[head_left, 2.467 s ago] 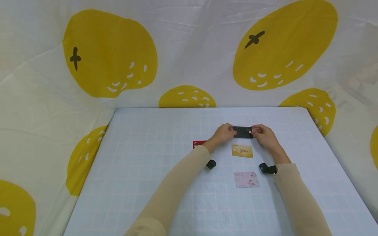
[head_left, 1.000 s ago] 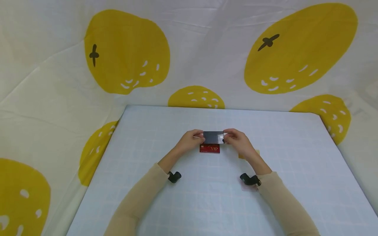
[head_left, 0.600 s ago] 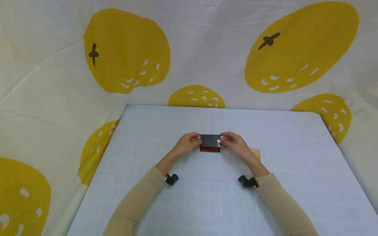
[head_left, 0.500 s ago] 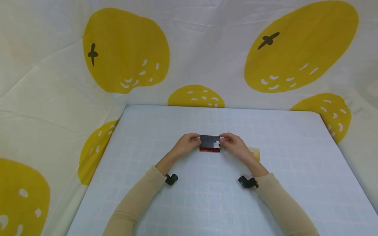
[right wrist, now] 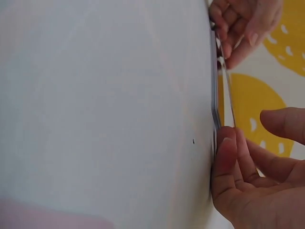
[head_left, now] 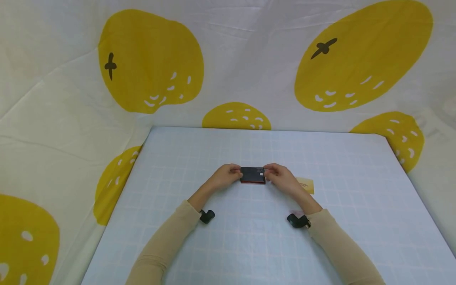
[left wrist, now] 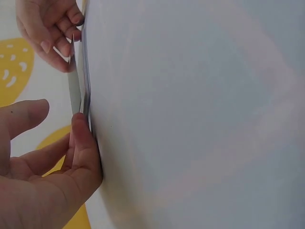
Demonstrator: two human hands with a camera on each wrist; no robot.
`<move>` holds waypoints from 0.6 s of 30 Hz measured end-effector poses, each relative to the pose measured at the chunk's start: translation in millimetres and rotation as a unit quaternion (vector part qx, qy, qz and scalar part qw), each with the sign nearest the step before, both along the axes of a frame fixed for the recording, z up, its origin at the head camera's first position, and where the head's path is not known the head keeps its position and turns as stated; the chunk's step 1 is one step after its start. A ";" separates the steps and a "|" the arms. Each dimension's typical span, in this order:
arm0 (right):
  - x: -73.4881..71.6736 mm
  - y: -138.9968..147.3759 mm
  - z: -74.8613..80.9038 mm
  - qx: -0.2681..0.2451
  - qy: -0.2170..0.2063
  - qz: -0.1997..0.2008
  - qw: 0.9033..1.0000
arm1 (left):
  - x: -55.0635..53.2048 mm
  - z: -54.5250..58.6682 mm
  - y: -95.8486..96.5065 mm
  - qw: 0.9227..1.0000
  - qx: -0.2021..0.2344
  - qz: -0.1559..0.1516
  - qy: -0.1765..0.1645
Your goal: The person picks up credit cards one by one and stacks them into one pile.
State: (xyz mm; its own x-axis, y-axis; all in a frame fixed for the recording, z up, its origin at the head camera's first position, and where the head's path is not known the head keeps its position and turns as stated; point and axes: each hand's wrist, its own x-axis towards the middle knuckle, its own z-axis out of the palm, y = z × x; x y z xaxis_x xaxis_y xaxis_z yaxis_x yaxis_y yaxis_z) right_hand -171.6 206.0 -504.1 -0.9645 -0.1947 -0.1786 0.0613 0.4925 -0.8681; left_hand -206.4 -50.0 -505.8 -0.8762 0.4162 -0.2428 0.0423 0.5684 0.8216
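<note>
A black card (head_left: 252,174), with a small light square near its right end, is held level between two hands in the head view. My left hand (head_left: 223,176) holds its left short edge and my right hand (head_left: 281,179) its right one. Just beneath, a thin strip of a red card (head_left: 253,183) shows along the near edge; the rest is covered. In the left wrist view, the held card's edge (left wrist: 75,93) slants beside a thin stack of cards (left wrist: 86,76) on the table. Fingertips of both hands are right at the stack's ends.
A gold card (head_left: 307,186) lies right of the stack, partly behind the right forearm. A pink card (head_left: 295,213) is mostly hidden under the right wrist's black camera (head_left: 297,221). The pale checked tabletop (head_left: 228,253) meets a fruit-patterned curtain (head_left: 246,47) behind.
Both hands have carried the black card left from above the gold card to over the red card, then lowered it toward me until only the red card's near edge shows.
</note>
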 end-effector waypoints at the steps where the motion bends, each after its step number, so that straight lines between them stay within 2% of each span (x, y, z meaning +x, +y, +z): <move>1: -0.1 0.0 -0.1 0.001 0.000 -0.001 1.000 | -0.2 -0.4 0.0 1.000 0.000 -0.001 0.000; 18: 0.9 -0.2 2.5 0.023 -0.004 0.003 1.000 | 1.2 -2.2 1.9 1.000 -0.015 -0.009 0.015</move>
